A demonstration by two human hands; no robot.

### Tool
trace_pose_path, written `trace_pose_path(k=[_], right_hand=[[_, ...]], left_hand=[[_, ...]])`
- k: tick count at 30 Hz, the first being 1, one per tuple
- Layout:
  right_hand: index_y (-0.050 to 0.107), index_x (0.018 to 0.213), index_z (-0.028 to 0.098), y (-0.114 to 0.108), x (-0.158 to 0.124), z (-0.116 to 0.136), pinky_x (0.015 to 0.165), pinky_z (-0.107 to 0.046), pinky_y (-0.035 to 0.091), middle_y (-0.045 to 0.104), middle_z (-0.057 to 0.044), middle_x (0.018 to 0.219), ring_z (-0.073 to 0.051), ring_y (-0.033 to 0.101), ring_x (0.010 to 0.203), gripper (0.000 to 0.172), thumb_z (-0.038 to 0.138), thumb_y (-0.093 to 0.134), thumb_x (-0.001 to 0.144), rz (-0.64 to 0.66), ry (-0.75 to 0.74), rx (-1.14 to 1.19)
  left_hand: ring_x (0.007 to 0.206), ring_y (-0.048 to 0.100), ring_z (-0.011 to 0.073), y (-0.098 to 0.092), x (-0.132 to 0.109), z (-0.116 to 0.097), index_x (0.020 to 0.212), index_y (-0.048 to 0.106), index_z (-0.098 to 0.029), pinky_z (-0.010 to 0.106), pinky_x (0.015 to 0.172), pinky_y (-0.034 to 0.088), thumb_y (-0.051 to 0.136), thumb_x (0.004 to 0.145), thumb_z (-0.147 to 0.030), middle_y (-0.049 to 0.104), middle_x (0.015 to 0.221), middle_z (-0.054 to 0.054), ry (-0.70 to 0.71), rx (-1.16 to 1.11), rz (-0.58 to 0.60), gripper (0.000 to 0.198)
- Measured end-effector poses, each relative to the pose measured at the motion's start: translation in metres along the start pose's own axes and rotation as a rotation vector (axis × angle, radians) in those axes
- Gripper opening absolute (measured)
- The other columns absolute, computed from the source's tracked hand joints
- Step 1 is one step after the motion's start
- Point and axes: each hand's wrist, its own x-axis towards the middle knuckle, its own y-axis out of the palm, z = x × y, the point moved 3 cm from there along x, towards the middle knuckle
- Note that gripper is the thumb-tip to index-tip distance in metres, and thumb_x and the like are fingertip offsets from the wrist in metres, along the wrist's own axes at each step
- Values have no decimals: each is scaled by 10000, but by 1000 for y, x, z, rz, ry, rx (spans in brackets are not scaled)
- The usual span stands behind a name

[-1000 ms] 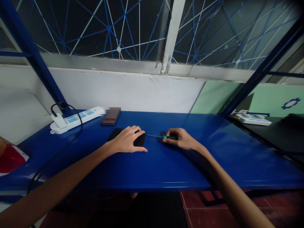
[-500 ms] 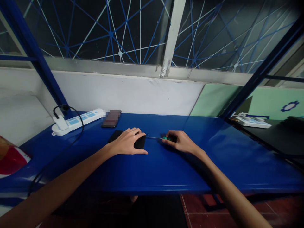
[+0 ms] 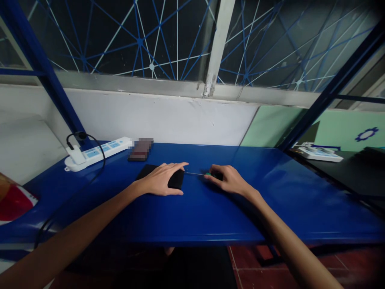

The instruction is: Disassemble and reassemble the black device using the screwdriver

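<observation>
A flat black phone-like device (image 3: pixel 177 180) lies on the blue metal table (image 3: pixel 210 212). My left hand (image 3: pixel 162 178) rests on top of it, pressing it down, with the index finger stretched toward its right end. My right hand (image 3: pixel 228 180) grips a small screwdriver with a green and black handle (image 3: pixel 210 175). Its thin shaft points left, and the tip is at the device's right edge.
A white power strip (image 3: pixel 96 152) with a black plug and cable sits at the back left, beside a dark blurred object (image 3: pixel 140 149). A red and white item (image 3: pixel 13 200) is at the far left. On the neighbouring dark bench, a white device (image 3: pixel 320 153) lies.
My left index finger has stretched out toward the device's right end. My right hand with the screwdriver has stayed almost still.
</observation>
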Motion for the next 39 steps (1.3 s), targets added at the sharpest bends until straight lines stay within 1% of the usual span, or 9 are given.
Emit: trace_pose_path(k=[5,8,11,17,20,23,30,35,39], right_hand=[[699,797,186,-5,0,-1,565,-278,313,637,-54,769,-144,521,613,339,487,559,862,-23,-24,12],[674,721,179,-4,0,-2,555,-274,312,597,-44,746,-132,488,592,361,524,624,811,-44,-30,14],[624,732,177,-2,0,-2,572,-267,322,599,-42,781,-133,496,622,323,493,672,780,-64,-53,-2],[621,760,192,6,1,-3,518,-262,257,559,7,567,-115,438,501,318,501,599,832,69,-9,-49],[654,763,192,3,0,-1,535,-273,266,603,-20,608,-126,477,530,390,541,521,876,43,-29,-78],[673,779,194,0,0,-1,565,-277,292,640,-45,707,-143,529,613,415,504,441,930,12,-50,-85],[604,734,192,0,-1,-3,563,-267,314,617,-35,779,-135,516,626,421,597,548,836,-10,-22,-79],[566,797,201,7,0,-4,539,-264,287,595,-9,651,-141,503,570,372,571,565,835,13,17,-100],[571,865,207,7,0,-3,540,-261,281,618,-12,665,-145,525,571,355,560,582,830,19,24,-81]], left_hand=[[1297,425,339,1,0,2,1497,172,-324,539,1049,298,622,797,-585,471,1426,73,6,6,28,873],[1320,395,357,2,0,3,1499,180,-321,563,1054,283,621,792,-599,454,1442,84,-8,15,38,878],[1335,376,367,2,1,4,1499,192,-313,576,1056,276,618,786,-615,434,1458,97,-18,24,45,883],[1340,372,364,4,1,7,1498,199,-308,573,1051,298,599,779,-652,410,1475,103,-29,49,54,892],[1346,364,365,5,0,8,1498,205,-302,571,1052,299,583,779,-671,393,1486,107,-36,60,57,892],[1353,351,369,6,0,9,1500,205,-295,576,1060,284,573,773,-691,382,1493,109,-44,65,62,906],[1335,379,363,4,1,6,1495,240,-272,551,1059,297,562,764,-713,390,1488,112,-46,80,56,913],[1301,420,355,3,0,5,1485,279,-247,539,1041,327,564,777,-689,407,1474,125,-41,69,39,882],[1290,432,353,3,0,6,1482,286,-255,538,1033,335,576,774,-679,421,1464,121,-25,56,24,874]])
